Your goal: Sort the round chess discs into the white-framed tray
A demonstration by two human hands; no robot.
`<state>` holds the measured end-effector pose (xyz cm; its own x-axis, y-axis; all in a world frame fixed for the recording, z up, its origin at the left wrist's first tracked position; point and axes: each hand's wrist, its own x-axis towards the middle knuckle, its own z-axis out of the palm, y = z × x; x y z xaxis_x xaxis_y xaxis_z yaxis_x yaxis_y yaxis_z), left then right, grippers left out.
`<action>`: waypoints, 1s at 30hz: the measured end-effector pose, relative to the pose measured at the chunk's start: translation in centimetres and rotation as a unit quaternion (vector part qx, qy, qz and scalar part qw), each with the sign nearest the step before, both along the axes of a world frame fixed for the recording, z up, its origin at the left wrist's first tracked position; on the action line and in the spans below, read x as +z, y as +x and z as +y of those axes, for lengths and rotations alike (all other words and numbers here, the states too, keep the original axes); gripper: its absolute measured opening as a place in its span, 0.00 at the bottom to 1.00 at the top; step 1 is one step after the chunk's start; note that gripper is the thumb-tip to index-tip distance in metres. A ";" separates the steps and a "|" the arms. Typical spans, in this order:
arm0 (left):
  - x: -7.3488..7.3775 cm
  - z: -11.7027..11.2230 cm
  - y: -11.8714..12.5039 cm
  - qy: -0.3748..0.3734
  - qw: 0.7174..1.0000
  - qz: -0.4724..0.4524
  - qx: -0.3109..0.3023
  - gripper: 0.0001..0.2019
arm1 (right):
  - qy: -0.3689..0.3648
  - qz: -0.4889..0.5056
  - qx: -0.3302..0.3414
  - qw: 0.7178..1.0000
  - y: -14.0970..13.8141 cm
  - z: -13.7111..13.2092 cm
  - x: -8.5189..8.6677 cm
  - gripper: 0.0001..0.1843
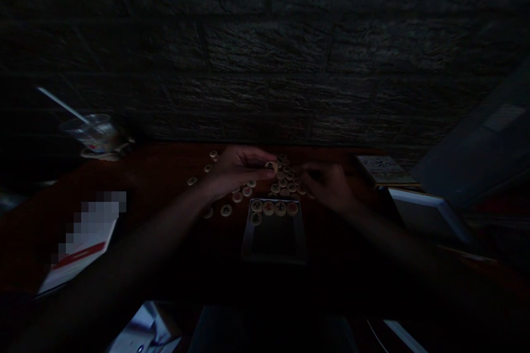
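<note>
The left hand (238, 171) pinches a round Chinese chess piece (270, 166) above a heap of pieces (285, 183); the dim right hand (326, 187) curls just beside it, its grip unclear. Five pieces (273, 209) sit in a shallow dark tray (247, 231) on the table (174, 226); farther left, a clear plastic cup (93, 133) holds a straw (62, 105).

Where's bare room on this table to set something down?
Bare red tabletop lies between the plastic cup and the game pieces, and between the right hand and the printed box. The lower half of the white-framed tray is open. Crowded between the left hand and right hand, over the pieces.
</note>
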<state>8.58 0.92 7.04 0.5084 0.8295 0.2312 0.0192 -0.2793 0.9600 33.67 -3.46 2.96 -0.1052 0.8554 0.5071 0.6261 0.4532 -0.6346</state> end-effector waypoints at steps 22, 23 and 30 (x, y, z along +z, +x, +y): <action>-2.9 -2.7 2.3 0.079 0.996 0.022 -0.023 0.20 | -0.154 0.297 0.123 0.934 -3.0 -2.2 0.9 0.11; -2.9 -2.8 2.3 0.075 0.997 0.017 -0.026 0.20 | -0.144 0.292 0.120 0.938 -3.0 -2.2 1.0 0.10; -2.6 -2.9 2.2 0.033 0.999 -0.004 -0.015 0.17 | -0.098 0.265 0.114 0.952 -3.0 -2.5 1.4 0.08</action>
